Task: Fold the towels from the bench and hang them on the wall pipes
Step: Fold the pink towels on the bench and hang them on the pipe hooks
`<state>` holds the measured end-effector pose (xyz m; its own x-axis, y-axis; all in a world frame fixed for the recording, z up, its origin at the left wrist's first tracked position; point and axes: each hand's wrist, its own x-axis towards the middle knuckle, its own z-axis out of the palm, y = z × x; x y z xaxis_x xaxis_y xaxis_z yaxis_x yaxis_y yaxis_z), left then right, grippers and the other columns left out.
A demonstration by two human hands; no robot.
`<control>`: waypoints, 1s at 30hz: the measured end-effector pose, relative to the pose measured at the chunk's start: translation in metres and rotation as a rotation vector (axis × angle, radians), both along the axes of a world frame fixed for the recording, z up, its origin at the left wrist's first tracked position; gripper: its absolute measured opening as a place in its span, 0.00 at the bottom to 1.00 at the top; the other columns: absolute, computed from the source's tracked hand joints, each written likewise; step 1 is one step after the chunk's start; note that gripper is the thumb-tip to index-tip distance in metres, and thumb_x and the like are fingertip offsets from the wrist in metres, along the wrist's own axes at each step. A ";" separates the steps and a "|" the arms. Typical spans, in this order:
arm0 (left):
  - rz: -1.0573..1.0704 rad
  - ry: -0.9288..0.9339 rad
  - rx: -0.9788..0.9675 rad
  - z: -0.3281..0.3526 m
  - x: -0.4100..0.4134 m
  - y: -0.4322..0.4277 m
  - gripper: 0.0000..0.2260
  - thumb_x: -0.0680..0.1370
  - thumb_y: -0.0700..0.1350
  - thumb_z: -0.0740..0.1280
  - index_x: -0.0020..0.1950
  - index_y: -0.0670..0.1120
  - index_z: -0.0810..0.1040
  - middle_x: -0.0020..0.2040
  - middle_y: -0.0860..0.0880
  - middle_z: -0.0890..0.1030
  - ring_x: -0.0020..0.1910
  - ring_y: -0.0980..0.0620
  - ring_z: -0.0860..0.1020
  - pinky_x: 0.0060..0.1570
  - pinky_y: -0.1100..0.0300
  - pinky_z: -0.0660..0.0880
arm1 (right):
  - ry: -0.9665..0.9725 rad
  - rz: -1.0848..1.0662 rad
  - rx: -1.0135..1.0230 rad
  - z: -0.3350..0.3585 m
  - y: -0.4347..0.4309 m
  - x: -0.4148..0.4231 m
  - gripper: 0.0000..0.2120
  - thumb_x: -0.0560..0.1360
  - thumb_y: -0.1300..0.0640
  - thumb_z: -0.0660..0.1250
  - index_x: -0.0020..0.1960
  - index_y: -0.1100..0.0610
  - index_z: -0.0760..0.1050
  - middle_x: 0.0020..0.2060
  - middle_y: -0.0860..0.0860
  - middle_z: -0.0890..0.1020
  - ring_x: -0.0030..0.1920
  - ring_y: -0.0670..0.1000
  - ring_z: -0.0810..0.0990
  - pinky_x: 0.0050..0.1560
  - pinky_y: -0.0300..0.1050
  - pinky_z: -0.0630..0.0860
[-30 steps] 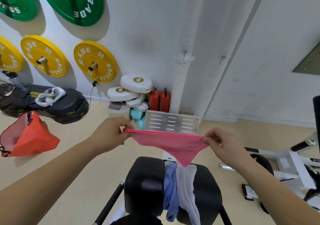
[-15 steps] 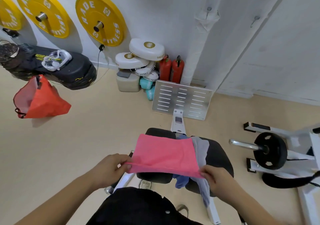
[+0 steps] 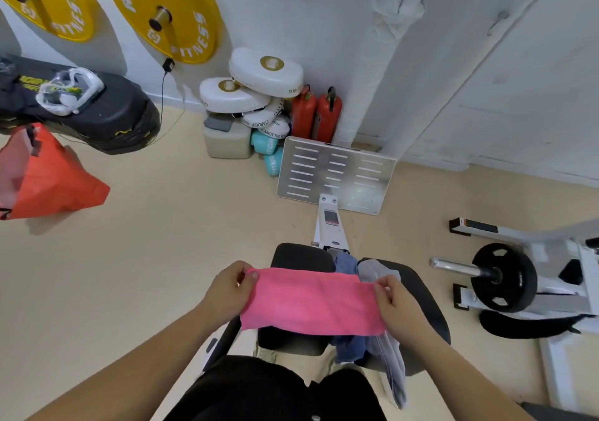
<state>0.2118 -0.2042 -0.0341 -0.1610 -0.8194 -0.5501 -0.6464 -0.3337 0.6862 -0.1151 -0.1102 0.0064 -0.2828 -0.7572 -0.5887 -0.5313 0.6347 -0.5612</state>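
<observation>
A pink towel (image 3: 311, 300) is stretched flat as a folded rectangle above the black padded bench (image 3: 421, 297). My left hand (image 3: 227, 291) pinches its left end and my right hand (image 3: 397, 304) pinches its right end. Under it, a blue towel (image 3: 345, 263) and a grey-white towel (image 3: 376, 270) lie draped over the bench and hang down its near side. A white wrapped wall pipe (image 3: 379, 57) runs up the wall behind the bench.
A slotted metal footplate (image 3: 337, 174) stands beyond the bench. Red extinguishers (image 3: 317, 112) and white pads (image 3: 259, 80) crowd the wall base. Yellow weight plates (image 3: 165, 12) hang on the wall. An orange bag (image 3: 48, 177) sits left, a black plate on a bar (image 3: 502, 278) right.
The towel went from hanging as a triangle at chest height to a flat folded strip held low over the bench. My view tilted down and both hands dropped.
</observation>
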 end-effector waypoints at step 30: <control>0.652 0.269 0.716 -0.043 -0.014 -0.010 0.21 0.75 0.50 0.77 0.61 0.39 0.78 0.54 0.39 0.86 0.52 0.38 0.85 0.51 0.42 0.83 | 0.147 0.575 0.173 -0.090 -0.021 0.056 0.36 0.74 0.29 0.57 0.79 0.37 0.57 0.81 0.50 0.56 0.81 0.55 0.53 0.81 0.54 0.56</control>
<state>0.1980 -0.2138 -0.0767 0.0094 -0.2822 -0.9593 -0.0431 -0.9586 0.2815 -0.0593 -0.1311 -0.0833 0.0546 -0.7093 -0.7028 -0.8794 0.2992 -0.3703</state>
